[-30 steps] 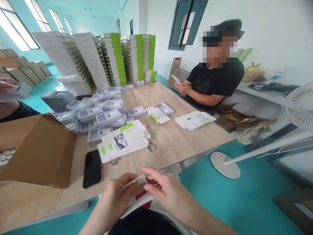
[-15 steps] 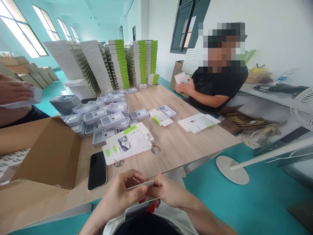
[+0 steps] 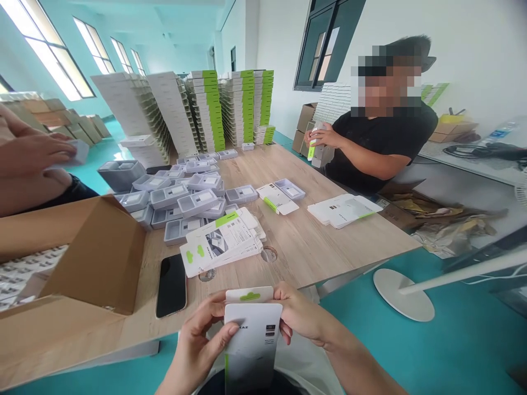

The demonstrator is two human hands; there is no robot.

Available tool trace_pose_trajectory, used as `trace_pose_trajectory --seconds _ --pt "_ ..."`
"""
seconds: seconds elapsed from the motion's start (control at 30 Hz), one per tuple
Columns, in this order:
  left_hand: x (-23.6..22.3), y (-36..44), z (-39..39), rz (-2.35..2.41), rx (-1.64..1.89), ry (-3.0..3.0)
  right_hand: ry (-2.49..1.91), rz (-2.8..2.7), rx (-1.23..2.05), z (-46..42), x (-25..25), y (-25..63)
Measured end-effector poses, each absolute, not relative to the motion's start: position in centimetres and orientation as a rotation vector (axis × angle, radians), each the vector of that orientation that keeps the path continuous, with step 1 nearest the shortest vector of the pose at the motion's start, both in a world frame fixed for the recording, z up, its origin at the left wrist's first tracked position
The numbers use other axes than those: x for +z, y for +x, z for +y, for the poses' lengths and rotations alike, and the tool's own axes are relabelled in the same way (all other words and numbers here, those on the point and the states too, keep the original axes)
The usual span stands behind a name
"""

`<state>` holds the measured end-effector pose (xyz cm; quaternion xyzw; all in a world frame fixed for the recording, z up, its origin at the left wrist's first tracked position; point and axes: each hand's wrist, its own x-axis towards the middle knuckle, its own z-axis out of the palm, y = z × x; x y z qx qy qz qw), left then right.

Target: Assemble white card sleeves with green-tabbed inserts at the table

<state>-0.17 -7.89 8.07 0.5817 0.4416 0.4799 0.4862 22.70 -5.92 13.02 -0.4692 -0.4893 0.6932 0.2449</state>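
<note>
Close to my body, in front of the table edge, is a white packaging box [image 3: 252, 351] with a green hang-tab cutout at its top. My left hand [image 3: 209, 323] grips its left side, the thumb across the front panel. Along the upper right edge, my right hand [image 3: 298, 312] holds it with the fingers partly behind the panel. On the table beyond lies a pile of flat printed box blanks [image 3: 224, 241]. Several grey plastic trays [image 3: 197, 203] are heaped behind them.
A phone [image 3: 172, 286] lies beside an open cardboard carton [image 3: 94, 258]. Tall box stacks [image 3: 206, 109] stand at the back. A co-worker [image 3: 379, 137] across the table handles a box; another person's hands [image 3: 37, 142] hold a tray at left. A fan base [image 3: 403, 294] stands right.
The box in my hands has turned upright, so its printed front and hang tab now face me. The co-worker's box has turned, showing its green side. My view has shifted slightly left.
</note>
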Motion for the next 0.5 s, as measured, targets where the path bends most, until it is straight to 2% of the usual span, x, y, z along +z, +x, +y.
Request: trace_pose_trajectory --seconds 0.23,0.5 --pt "6.2 0.2 -8.7 1.023 0.871 1.5 -1.356 -1.341 1.861 -5.8 12.4 22.7" --pt "7.3 2.9 -10.8 1.092 1.241 1.321 -1.318 -1.336 1.589 -8.2 14.6 21.2"
